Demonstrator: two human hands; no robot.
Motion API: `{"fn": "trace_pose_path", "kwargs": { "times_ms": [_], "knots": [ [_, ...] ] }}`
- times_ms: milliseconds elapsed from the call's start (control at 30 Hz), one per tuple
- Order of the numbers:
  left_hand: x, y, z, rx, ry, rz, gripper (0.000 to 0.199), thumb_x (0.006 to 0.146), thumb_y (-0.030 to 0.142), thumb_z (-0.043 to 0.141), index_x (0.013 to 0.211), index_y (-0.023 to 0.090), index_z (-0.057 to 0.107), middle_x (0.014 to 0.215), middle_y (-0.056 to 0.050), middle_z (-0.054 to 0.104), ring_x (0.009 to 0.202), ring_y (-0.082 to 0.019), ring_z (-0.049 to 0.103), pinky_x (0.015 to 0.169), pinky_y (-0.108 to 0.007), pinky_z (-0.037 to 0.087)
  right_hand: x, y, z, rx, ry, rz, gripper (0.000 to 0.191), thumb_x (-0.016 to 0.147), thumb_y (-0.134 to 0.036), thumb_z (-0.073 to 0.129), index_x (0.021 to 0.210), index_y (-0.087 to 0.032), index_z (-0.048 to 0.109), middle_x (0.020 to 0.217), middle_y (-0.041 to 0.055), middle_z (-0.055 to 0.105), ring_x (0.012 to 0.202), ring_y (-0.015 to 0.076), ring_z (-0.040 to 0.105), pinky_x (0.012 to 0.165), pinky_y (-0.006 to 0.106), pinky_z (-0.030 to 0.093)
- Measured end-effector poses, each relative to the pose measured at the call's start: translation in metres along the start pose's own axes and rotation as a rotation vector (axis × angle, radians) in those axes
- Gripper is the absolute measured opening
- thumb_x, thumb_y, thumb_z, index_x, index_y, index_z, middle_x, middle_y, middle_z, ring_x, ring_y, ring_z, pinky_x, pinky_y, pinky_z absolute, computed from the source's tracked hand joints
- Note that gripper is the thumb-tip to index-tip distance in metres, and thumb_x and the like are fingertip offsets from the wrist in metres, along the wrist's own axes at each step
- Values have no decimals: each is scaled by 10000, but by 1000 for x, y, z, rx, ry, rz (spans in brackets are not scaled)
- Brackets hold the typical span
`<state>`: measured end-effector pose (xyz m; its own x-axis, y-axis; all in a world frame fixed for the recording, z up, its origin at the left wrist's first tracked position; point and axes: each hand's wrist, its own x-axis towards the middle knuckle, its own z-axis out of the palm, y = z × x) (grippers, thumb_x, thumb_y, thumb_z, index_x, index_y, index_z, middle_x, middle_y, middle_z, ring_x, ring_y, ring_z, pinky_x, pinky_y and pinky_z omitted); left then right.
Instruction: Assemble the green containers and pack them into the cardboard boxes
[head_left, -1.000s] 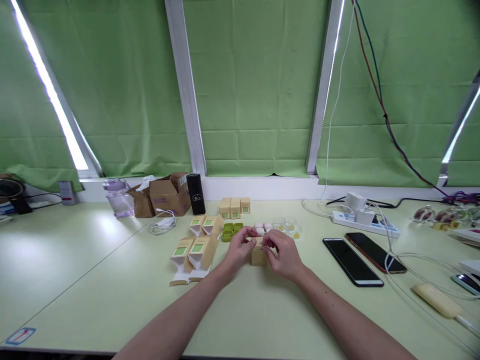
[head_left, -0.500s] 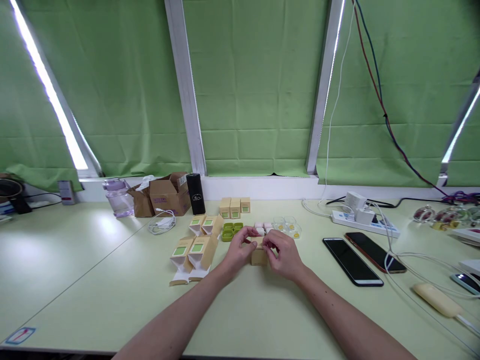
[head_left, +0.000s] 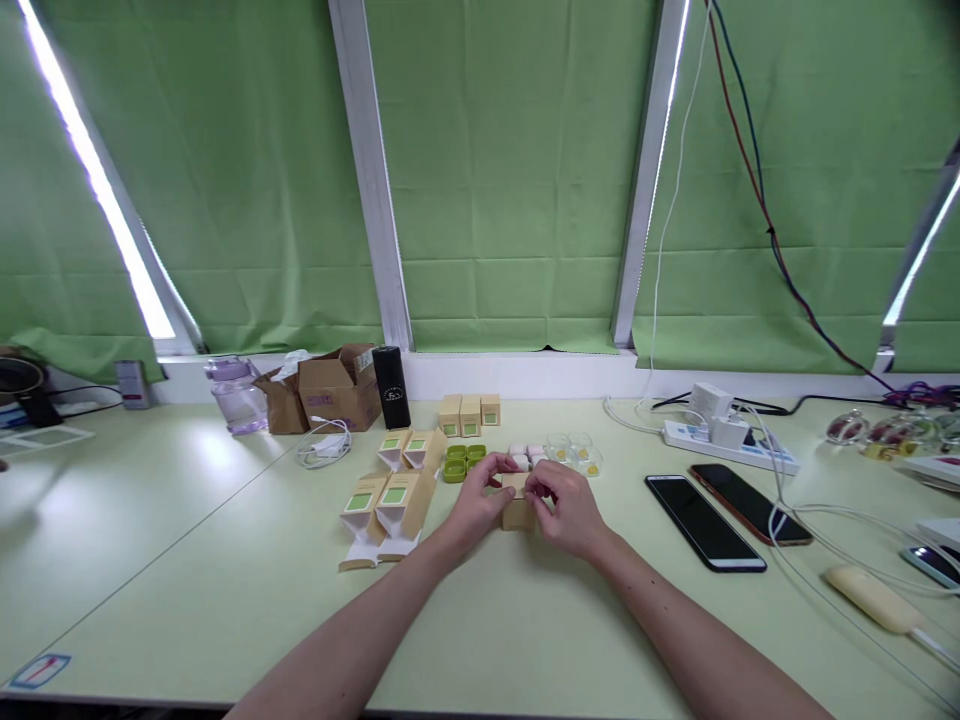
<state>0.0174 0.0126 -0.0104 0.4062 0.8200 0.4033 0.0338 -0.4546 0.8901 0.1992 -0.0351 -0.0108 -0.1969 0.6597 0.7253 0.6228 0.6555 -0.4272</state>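
Observation:
Between my hands a small kraft-paper box (head_left: pixel 517 517) stands on the table. My left hand (head_left: pixel 478 502) holds its left side, the thumb near the top. The fingers of my right hand (head_left: pixel 568 508) pinch at its upper right edge. What lies inside the box is hidden. To the left, several kraft boxes with green labels (head_left: pixel 403 497) lie with flaps spread. Just beyond my hands sit small green containers (head_left: pixel 455 470), small pale pink pieces (head_left: pixel 517 451) and clear round cups with yellow spots (head_left: pixel 580 448). Behind them stand three kraft boxes (head_left: pixel 470 416).
Two phones (head_left: pixel 705 522) (head_left: pixel 750 503) lie at the right, beside a power strip (head_left: pixel 731 447) with white cables. At the back left are a brown carton (head_left: pixel 337 392), a black cylinder (head_left: pixel 391 388), a water bottle (head_left: pixel 237 398) and a coiled white cable (head_left: pixel 324 445).
My hands and the box look nearly unmoved. At the far left, a pale frame-like outline has come into view on the table, and a bit of what may be another person's hand shows at the edge.

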Motion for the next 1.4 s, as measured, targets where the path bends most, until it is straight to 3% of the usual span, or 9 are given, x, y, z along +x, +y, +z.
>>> {"fn": "trace_pose_path", "kwargs": {
  "times_ms": [367, 633, 767, 933, 1200, 1400],
  "knots": [
    [-1, 7, -1, -47, 67, -26, 232, 784, 258, 658, 1010, 208, 647, 1086, -87, 690, 1108, -269, 616, 928, -372, 469, 5, 1, -22, -120, -204, 23, 363, 755, -119, 607, 1086, -250, 534, 956, 18, 618, 785, 197, 563, 669, 294, 389],
    [6, 3, -4, 12, 230, -48, 163, 826, 319, 641, 924, 190, 627, 911, -62, 673, 925, -237, 635, 824, -350, 471, 6, 10, -18, -195, -104, 101, 304, 819, -120, 548, 1097, -240, 525, 971, 21, 629, 795, 192, 582, 637, 283, 339],
    [5, 5, -3, -23, 213, -36, 178, 830, 301, 627, 967, 187, 626, 966, -79, 699, 980, -249, 659, 882, -371, 472, 5, 2, -20, -111, -127, 14, 270, 839, -192, 594, 1097, -238, 526, 961, 23, 627, 781, 190, 574, 667, 291, 381],
    [4, 6, -2, -84, 162, -45, 197, 821, 277, 637, 1001, 196, 634, 993, -81, 713, 1010, -249, 669, 922, -372, 477, 3, -5, -20, -115, -197, -34, 358, 806, -203, 644, 1146, -237, 536, 1023, 45, 638, 819, 204, 590, 666, 294, 385],
    [8, -5, -4, -15, 271, -63, 170, 820, 333, 657, 926, 200, 659, 880, -46, 670, 886, -223, 633, 845, -344, 457, 4, 6, -19, -216, -160, -18, 221, 780, -104, 601, 957, -234, 576, 930, 29, 616, 756, 185, 554, 635, 281, 344],
    [8, -5, -5, 57, 308, -71, 131, 826, 283, 615, 912, 199, 665, 821, -30, 661, 841, -211, 632, 806, -331, 459, 3, 11, -15, -249, -136, 39, 223, 810, -90, 597, 981, -233, 597, 932, 20, 639, 782, 181, 591, 624, 272, 331]
  ]
}}
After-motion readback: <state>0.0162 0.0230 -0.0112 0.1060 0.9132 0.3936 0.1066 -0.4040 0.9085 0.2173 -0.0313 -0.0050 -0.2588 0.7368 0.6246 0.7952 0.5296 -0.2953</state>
